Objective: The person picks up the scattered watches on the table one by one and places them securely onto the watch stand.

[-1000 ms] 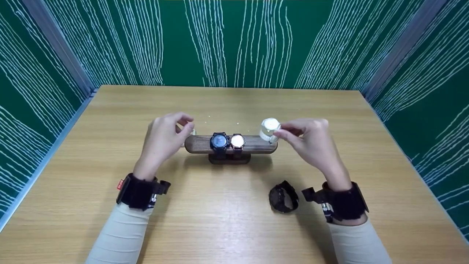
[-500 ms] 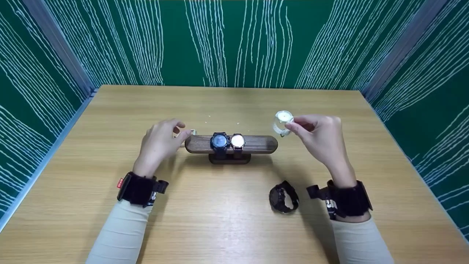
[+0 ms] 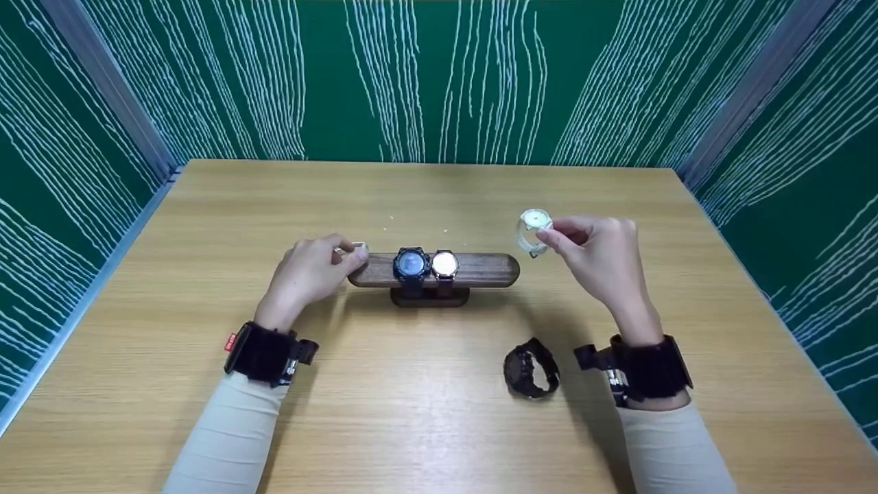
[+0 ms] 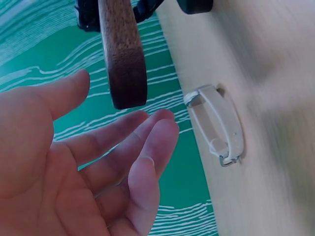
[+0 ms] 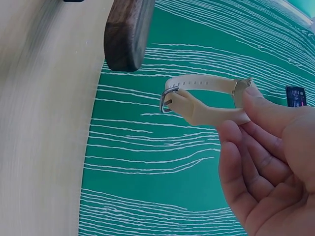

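Observation:
My right hand (image 3: 600, 257) pinches a white wristwatch (image 5: 211, 115) between thumb and fingers at its case, in the air off the right end of the wooden watch stand (image 3: 480, 269). The strap is buckled into a loop. At the stand's left end is my left hand (image 3: 309, 271). The left wrist view shows that hand's thumb and fingers spread apart, with the bar's end (image 4: 129, 81) between them. Strapped on the bar are a dark-cased watch (image 3: 411, 264) and a smaller watch with a bright dial (image 3: 445, 263). Another white watch (image 4: 221, 123) lies on the table behind the left end.
A black watch (image 3: 530, 369) with its strap looped lies on the wooden table (image 3: 425, 412), in front of the stand and to its right. Green walls with white lines (image 3: 439, 82) enclose the table's back and sides. Tiny pale specks lie behind the stand.
My right hand has drawn the white watch off the stand's right end, rightward and slightly back. My left hand has dipped and come in closer to the stand's left end.

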`<state>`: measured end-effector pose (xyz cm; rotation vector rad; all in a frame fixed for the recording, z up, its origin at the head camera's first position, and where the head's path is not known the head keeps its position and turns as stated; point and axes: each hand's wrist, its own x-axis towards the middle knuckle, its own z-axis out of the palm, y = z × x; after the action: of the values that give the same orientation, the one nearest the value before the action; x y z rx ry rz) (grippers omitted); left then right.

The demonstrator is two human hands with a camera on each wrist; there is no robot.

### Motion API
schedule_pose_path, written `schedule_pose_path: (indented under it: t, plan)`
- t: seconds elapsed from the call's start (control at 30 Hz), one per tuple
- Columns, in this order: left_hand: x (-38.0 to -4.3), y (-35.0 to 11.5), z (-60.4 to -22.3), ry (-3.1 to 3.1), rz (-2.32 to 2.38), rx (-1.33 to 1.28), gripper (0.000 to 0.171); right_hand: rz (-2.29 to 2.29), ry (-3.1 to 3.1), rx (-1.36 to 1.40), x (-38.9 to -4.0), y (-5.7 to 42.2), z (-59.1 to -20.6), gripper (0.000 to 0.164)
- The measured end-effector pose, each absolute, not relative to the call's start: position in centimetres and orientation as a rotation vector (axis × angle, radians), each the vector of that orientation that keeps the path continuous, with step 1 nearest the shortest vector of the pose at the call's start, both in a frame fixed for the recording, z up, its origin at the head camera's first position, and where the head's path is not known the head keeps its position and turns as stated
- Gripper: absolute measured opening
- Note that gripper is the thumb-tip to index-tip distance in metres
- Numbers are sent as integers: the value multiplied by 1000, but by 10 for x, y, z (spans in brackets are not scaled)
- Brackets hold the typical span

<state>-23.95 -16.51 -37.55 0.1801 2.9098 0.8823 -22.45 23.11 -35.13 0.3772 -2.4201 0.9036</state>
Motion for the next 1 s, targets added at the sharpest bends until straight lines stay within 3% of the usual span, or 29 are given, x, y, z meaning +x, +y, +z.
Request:
schedule_pose_path:
  t: [1.0]
  plan:
    - [-242,-158,-388,2889,889,292,42,895,-2582,326,-237,231,-370,19]
